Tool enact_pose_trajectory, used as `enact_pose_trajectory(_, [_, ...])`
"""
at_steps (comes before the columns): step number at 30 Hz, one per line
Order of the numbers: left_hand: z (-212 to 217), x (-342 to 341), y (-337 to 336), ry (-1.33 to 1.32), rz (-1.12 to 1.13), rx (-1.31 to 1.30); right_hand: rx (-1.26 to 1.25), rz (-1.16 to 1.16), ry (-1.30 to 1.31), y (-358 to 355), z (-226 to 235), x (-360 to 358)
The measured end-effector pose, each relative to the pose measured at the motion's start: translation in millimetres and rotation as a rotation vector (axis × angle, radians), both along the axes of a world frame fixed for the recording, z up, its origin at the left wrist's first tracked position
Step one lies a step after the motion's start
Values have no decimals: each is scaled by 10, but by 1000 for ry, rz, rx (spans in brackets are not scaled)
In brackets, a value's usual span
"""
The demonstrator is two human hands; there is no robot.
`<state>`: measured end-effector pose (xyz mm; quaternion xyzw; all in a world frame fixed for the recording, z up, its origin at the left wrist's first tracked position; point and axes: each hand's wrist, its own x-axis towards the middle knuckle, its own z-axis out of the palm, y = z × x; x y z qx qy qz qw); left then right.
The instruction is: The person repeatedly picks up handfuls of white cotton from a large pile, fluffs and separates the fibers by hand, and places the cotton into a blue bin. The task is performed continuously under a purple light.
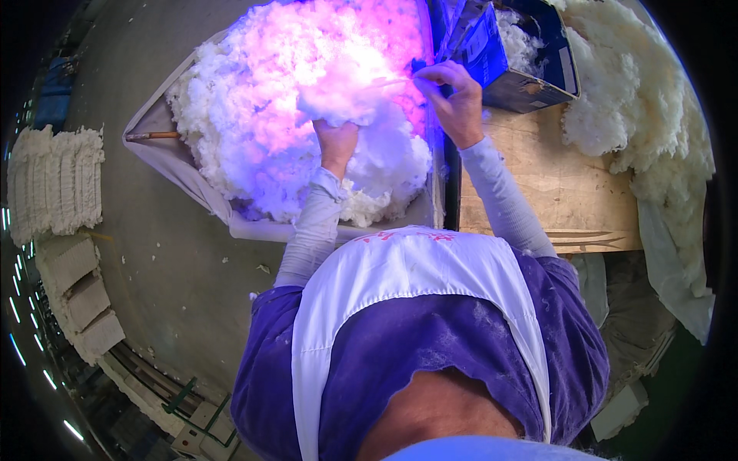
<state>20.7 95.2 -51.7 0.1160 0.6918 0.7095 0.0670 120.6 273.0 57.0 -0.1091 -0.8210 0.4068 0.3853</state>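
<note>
White cotton fluff fills a cloth-sided bin in front of me, lit pink and violet. Over it my left hand is closed around the underside of a loose tuft of cotton, which hides most of its fingers. To the right, my right hand is raised near the bin's right edge, thumb and forefinger pinched together. A thin wisp of cotton runs from those fingertips toward the tuft.
A blue cardboard box with fluff inside stands on a wooden board at right. More cotton is heaped beyond it. The bin's cloth side slopes at left. Stacked cotton bales stand far left on the grey floor.
</note>
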Motion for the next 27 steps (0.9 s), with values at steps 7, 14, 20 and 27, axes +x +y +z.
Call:
enact_pose_trajectory(7, [29,-65,-70,-210,-36,186,-84,-176,4,605,82,303])
enact_pose_trajectory(14, [-102,-70,34,-225,-103,278,-651,231,54,362,298,342])
enact_pose_trajectory(20, [-24,-4,95,-27,-141,152,-760,532,-85,-80,288,210])
enact_pose_trajectory(27, [294,150,173,-234,-161,104,-411,325,-193,-431,-161,-42])
